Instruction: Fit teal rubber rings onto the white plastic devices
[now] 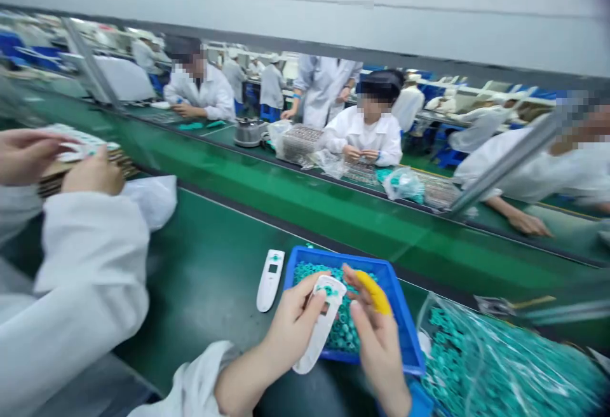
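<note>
From my remote screen I have the left hand [289,321] angled in from 8 o'clock, thumb on top, its grip clasping a white handset [312,348] over the near rim of the blue tray [406,325]. The handset's long axis runs from 7 to 1 o'clock, button end toward 1. My right hand [379,339] reaches in from 5 o'clock, thumb and fingers parted beside that end; whether they touch it, I cannot tell.

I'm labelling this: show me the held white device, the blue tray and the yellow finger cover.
Held white device [325,328]: head view, middle of casing.
Blue tray [405,317]: head view, right wall.
Yellow finger cover [374,291]: head view, middle.
</note>
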Motion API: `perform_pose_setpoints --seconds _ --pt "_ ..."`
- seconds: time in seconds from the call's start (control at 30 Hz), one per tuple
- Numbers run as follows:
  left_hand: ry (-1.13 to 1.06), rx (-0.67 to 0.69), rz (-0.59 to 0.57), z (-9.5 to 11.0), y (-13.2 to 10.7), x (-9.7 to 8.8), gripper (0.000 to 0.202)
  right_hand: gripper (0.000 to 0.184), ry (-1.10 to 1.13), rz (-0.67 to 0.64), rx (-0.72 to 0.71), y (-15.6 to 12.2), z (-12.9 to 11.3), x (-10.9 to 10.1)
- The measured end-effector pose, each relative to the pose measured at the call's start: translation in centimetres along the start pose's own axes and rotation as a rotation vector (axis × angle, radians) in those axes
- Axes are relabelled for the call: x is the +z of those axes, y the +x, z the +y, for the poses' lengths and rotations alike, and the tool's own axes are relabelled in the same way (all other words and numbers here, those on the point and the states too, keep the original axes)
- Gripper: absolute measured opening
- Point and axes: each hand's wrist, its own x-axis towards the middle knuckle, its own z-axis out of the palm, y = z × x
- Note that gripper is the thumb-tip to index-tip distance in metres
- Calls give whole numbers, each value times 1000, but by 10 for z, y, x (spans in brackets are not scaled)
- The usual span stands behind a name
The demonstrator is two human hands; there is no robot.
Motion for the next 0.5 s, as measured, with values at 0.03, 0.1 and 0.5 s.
perform_pose_setpoints --seconds 0.03,0.1,0.5 --pt "5 7 27 1 2 -2 39 38 -15 27 -11 3 2 -3" --pt "49 45 80 1 3 -5 36 38 -28 69 -16 7 5 -8" --pt "615 73 429 -8 22 -96 31 38 -32 140 -28 6 3 -14"
